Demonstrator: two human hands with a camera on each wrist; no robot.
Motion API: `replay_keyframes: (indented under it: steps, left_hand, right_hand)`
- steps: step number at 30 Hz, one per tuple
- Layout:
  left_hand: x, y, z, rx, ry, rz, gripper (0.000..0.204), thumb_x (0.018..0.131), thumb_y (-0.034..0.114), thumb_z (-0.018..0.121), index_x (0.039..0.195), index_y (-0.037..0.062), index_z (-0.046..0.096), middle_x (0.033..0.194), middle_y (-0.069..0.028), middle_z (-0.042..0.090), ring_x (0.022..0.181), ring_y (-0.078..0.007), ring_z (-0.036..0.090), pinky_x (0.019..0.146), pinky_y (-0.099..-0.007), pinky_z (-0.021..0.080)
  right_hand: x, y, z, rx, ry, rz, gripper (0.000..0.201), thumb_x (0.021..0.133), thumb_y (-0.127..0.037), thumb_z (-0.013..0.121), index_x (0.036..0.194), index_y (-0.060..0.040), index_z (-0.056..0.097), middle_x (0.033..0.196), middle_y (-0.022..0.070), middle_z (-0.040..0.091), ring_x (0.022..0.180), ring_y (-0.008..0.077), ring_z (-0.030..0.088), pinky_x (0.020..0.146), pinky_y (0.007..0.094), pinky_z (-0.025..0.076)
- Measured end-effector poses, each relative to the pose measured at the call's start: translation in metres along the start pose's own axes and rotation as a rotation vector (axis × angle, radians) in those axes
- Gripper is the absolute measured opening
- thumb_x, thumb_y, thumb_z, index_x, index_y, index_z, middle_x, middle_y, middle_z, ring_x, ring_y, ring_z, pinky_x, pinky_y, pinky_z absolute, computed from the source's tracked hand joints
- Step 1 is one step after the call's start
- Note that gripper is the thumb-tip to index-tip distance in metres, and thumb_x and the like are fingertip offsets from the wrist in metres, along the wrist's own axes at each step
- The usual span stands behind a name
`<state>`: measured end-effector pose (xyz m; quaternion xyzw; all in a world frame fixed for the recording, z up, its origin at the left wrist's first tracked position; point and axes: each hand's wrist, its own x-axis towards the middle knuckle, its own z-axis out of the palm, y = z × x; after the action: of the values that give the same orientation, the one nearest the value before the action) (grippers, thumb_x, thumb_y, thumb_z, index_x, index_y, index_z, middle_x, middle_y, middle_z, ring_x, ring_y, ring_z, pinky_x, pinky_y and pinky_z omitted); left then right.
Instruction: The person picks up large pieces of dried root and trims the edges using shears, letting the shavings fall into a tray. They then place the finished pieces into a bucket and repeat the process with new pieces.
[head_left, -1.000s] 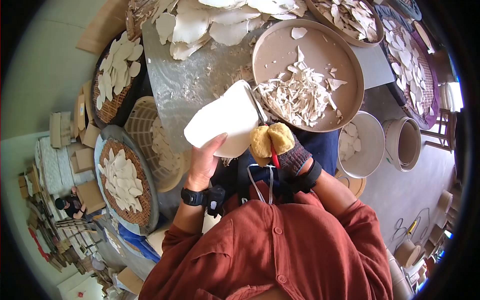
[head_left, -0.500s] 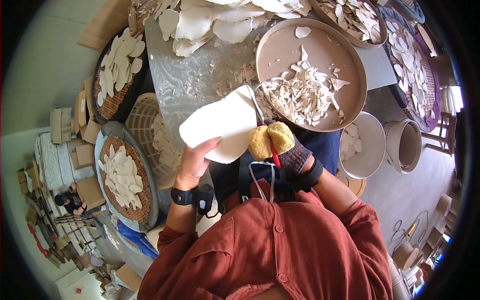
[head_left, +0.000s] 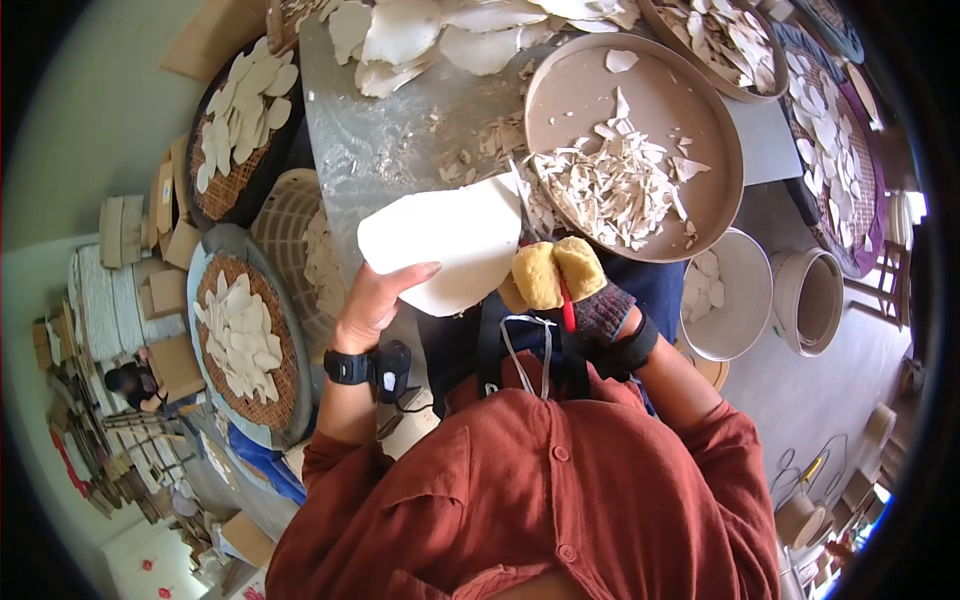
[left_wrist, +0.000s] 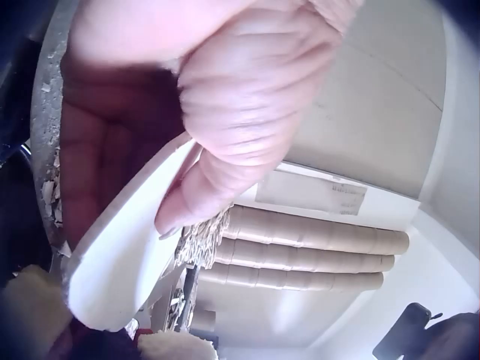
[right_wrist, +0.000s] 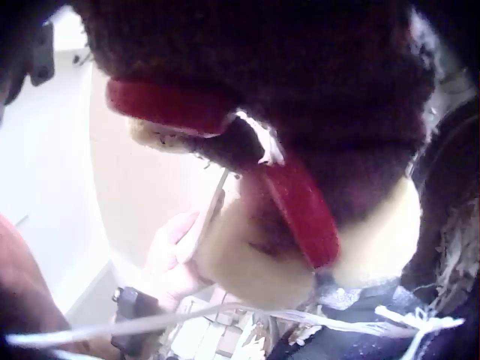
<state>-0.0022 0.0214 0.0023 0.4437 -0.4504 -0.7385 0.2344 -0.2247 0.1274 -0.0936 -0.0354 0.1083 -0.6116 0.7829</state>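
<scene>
A flat white slab (head_left: 445,245) with a rounded outline is pinched by the left hand (head_left: 372,305), thumb on top and fingers beneath; the left wrist view shows the slab (left_wrist: 124,240) edge-on in the hand (left_wrist: 217,97). The right hand (head_left: 600,310), in a dark knitted glove with yellow padding (head_left: 558,272), grips red-handled cutters (head_left: 568,310). Their blade lies at the slab's right edge. In the right wrist view the red handles (right_wrist: 300,214) stand apart within the gloved hand (right_wrist: 255,97).
Beyond the hands, a round tray (head_left: 735,150) holds broken white pieces. Larger slabs (head_left: 400,35) lie on the metal table (head_left: 370,130). A plastic basket (head_left: 285,225) and a round woven tray (head_left: 215,350) are at left; a white bucket (head_left: 745,300) stands at right.
The left hand has moved left and slightly up with the slab, which has turned clockwise. The gloved hand and cutters have shifted slightly right.
</scene>
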Motion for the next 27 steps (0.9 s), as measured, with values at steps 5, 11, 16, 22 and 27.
replay_keyframes:
  steps: [5,11,16,22,27]
  left_hand:
    - [0.008,0.005,-0.006,0.043,0.048,0.101,0.055,0.073,0.001,0.069,0.122,-0.002,0.045,0.108,-0.0077,0.058,0.099,-0.0145,0.055,0.086,-0.0279,0.045]
    - [0.022,0.006,0.004,-0.003,0.402,0.452,0.058,0.077,-0.003,0.064,0.128,0.0005,0.037,0.109,-0.0109,0.058,0.095,-0.0146,0.058,0.084,-0.0268,0.048]
    - [0.026,0.012,-0.011,0.061,0.371,0.416,0.054,0.08,-0.001,0.062,0.128,0.0011,0.038,0.107,-0.0111,0.059,0.097,-0.0144,0.058,0.083,-0.0262,0.048]
    - [0.025,0.016,-0.011,0.207,0.013,0.224,0.045,0.083,0.005,0.06,0.123,0.0011,0.041,0.103,-0.0074,0.059,0.092,-0.01,0.057,0.08,-0.0239,0.047]
    - [0.034,0.023,0.002,0.25,-0.13,0.165,0.035,0.082,0.004,0.062,0.114,0.0043,0.048,0.098,-0.0033,0.059,0.088,-0.0073,0.056,0.077,-0.0222,0.046]
  right_hand:
    - [-0.007,-0.012,0.001,-0.115,-0.042,-0.013,0.027,0.092,-0.015,0.045,0.1,0.0082,0.057,0.098,0.0164,0.064,0.09,0.0247,0.063,0.08,0.0349,0.051]
    - [-0.023,-0.011,-0.01,-0.589,-0.012,0.095,0.028,0.088,-0.021,0.055,0.102,0.0029,0.059,0.096,0.0126,0.065,0.085,0.0207,0.064,0.076,0.0315,0.052]
    - [-0.039,-0.009,-0.011,-0.331,0.123,0.204,0.023,0.085,-0.013,0.058,0.1,0.0043,0.059,0.098,0.0159,0.064,0.09,0.024,0.063,0.08,0.0349,0.052]
    - [-0.033,-0.019,-0.033,-0.32,-0.048,0.054,0.03,0.084,-0.021,0.053,0.102,0.0033,0.056,0.093,0.0132,0.063,0.086,0.023,0.062,0.078,0.0346,0.051]
    - [-0.035,-0.009,-0.071,-0.412,0.04,-0.029,0.035,0.089,-0.014,0.054,0.122,-0.0063,0.047,0.117,0.0083,0.054,0.109,0.0174,0.051,0.095,0.0297,0.042]
